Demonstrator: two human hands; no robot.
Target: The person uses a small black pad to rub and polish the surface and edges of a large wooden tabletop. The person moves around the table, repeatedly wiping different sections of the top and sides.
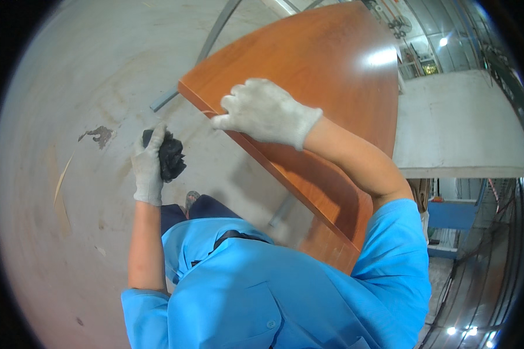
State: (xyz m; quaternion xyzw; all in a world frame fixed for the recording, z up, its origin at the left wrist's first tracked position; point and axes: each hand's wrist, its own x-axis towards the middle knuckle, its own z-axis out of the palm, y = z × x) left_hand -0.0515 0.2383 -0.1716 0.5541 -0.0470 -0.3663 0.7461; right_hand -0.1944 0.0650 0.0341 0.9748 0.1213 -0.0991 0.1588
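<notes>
My left hand (149,166), in a whitish work glove, is closed around a crumpled black wad (172,156), cloth or plastic, I cannot tell which. It is held away from the board, over the floor. My gloved right hand (262,110) is over the near-left edge of a glossy reddish-brown wooden tabletop (326,52), its fingers curled and thumb at the edge. A thin pale strip (208,112) shows beside the fingers. What the fingers hold, if anything, is hidden.
Grey metal legs (166,100) stick out past the tabletop's left corner. A pale grey panel (460,122) stands beyond its right side, with a blue item (451,215) below. The grey floor (58,116) has a dark patch (101,136) and a thin light strip (61,180).
</notes>
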